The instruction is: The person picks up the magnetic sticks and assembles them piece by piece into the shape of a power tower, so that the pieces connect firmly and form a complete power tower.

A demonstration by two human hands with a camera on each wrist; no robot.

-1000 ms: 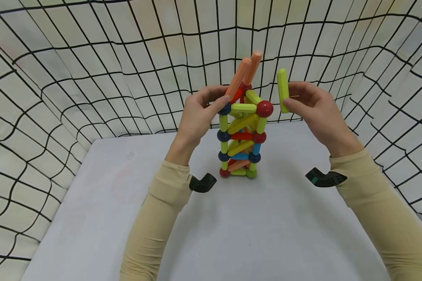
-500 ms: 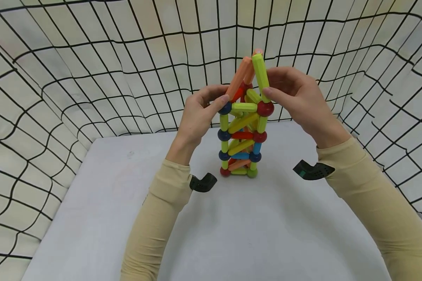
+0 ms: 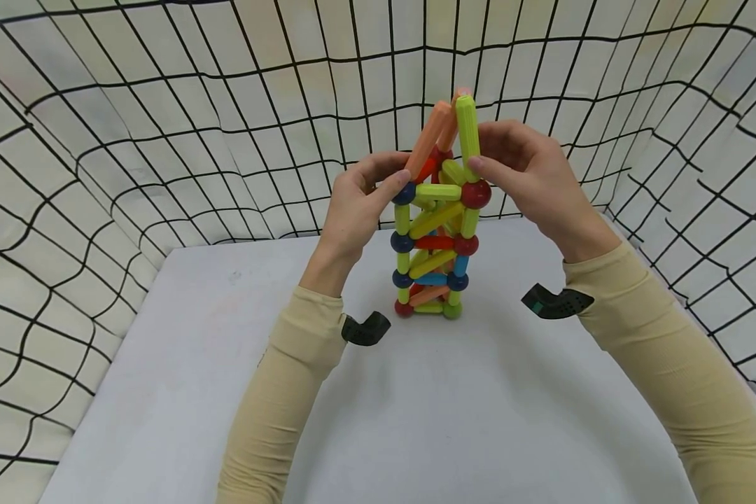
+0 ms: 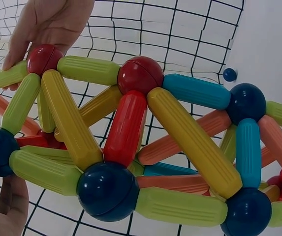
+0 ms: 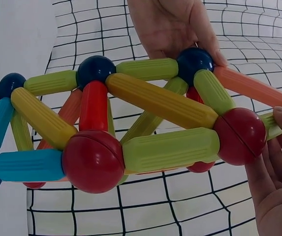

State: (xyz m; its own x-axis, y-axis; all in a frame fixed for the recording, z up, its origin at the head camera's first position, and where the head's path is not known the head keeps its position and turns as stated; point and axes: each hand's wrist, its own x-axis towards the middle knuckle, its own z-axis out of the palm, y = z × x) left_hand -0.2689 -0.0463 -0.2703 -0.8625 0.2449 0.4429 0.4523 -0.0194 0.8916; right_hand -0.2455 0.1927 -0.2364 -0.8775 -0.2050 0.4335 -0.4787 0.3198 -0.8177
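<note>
A tower (image 3: 433,243) of coloured magnetic rods and balls stands upright on the white table. My left hand (image 3: 355,203) pinches the low end of an orange rod (image 3: 425,138), which leans up from the dark blue ball (image 3: 404,194) at the tower's top left corner. Between thumb and fingers, my right hand (image 3: 532,178) holds a light green rod (image 3: 467,126) nearly upright, its lower end against the top right red ball (image 3: 477,195). That contact also shows in the right wrist view, where the green rod (image 5: 272,125) meets the red ball (image 5: 240,136). A second orange rod rises behind, partly hidden.
White sheeting with a black grid (image 3: 271,133) surrounds the back and sides of the table (image 3: 441,413). A loose dark blue ball (image 4: 230,74) appears beyond the tower in the left wrist view. Small black devices (image 3: 557,302) sit at both sleeve cuffs.
My right hand has brought the light green rod leftward, from beside the tower onto the top right red ball, and straightened it slightly. The left hand has stayed at the orange rod.
</note>
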